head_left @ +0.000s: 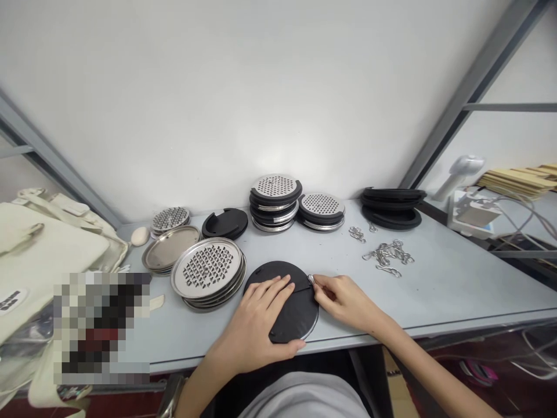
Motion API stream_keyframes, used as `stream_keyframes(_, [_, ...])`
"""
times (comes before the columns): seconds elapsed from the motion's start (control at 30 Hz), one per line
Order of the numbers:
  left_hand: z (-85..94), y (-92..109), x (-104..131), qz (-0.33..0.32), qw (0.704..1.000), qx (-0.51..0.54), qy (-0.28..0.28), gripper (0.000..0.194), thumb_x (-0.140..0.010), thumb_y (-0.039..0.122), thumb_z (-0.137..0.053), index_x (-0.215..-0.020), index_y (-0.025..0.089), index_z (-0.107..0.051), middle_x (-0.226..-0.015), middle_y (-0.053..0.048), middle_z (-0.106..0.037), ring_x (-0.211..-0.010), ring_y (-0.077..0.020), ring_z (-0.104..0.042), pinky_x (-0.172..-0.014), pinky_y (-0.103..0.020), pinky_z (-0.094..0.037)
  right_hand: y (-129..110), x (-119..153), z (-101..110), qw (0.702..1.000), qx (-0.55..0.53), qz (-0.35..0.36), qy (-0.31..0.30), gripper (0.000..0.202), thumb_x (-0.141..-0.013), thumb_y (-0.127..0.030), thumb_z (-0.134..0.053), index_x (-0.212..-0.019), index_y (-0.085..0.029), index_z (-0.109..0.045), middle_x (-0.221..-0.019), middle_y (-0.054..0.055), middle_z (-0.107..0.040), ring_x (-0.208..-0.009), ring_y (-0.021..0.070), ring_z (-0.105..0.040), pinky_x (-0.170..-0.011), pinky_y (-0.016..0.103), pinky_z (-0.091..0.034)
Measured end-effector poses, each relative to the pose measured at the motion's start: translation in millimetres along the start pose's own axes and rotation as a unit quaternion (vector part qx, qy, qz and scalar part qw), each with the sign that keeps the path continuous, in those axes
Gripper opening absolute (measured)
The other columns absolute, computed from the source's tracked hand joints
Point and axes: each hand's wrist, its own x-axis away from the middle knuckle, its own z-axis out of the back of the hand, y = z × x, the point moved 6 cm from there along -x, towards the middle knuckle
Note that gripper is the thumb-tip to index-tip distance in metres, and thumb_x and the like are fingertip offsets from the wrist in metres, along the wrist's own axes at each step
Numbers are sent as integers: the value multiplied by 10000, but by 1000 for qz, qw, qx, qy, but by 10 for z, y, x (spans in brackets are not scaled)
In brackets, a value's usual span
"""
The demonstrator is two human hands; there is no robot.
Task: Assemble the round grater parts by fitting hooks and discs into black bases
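Note:
A round black disc (296,316) lies at the table's front edge, with a seam across it and a thin silvery rim showing at the lower right. My left hand (261,313) rests flat on the disc, fingers stretched out and thumb near its front rim. At the disc's right edge, my right hand (342,296) pinches a small metal snap hook (311,279) between thumb and fingers. The hook touches the edge; whether it passes through the disc is hidden. Left of the disc stands a stack of round metal grater plates (209,270).
More metal plates (169,249) and a black holder (226,222) sit at back left. Grater plates in black holders (276,200) are stacked by the wall, with another stack (322,210) alongside. Loose snap hooks (389,253) and black holders (391,208) lie right. A cream bag (52,249) hangs left.

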Motion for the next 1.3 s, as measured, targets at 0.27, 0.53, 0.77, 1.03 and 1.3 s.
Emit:
stream_keyframes(0.27, [-2, 0, -1, 1, 1000, -4, -1, 803, -762, 508, -625, -1434, 221, -291, -1481, -51, -333, -1323, -264, -334, -1068, -421, -281, 25, -14, -31, 1000, 24, 8, 2, 226, -898, -226, -357, -673, -213, -353, -527, -57, -379, -468, 102, -322, -520, 241, -224])
stream_keyframes(0.53, [-7, -8, -2, -1, 1000, 0, -2, 801, -769, 524, -616, -1435, 219, -292, -1481, -58, -333, -1325, -265, -333, -1069, -422, -283, 48, -21, -46, 999, 35, 9, 1, 246, -949, -281, -300, -720, -221, -367, -548, -50, -384, -473, 114, -352, -534, 249, -232])
stream_keyframes(0.77, [-4, -5, -2, 1, 1000, 1, -4, 811, -760, 512, -629, -1437, 220, -288, -1482, -57, -330, -1324, -267, -333, -1068, -421, -285, 53, -20, -50, 1000, 31, 4, 0, 287, -969, -318, -277, -711, -221, -356, -556, -45, -394, -484, 118, -354, -543, 252, -239])
stream_keyframes(1.03, [-10, -6, 6, 0, 1000, 0, 2, 801, -763, 513, -622, -1432, 219, -296, -1477, -62, -341, -1322, -271, -337, -1066, -433, -286, 36, -18, -29, 1000, 19, -6, 7, 327, -973, -339, -264, -681, -219, -347, -545, -37, -397, -481, 123, -366, -533, 248, -249])
stream_keyframes(1.3, [2, 4, -2, -7, 1000, 3, 8, 796, -759, 510, -630, -1425, 214, -312, -1469, -67, -355, -1317, -269, -348, -1063, -426, -300, 52, -18, -36, 1000, 18, -5, 16, 363, -983, -361, -235, -695, -214, -401, -563, -23, -443, -487, 128, -409, -546, 252, -271])
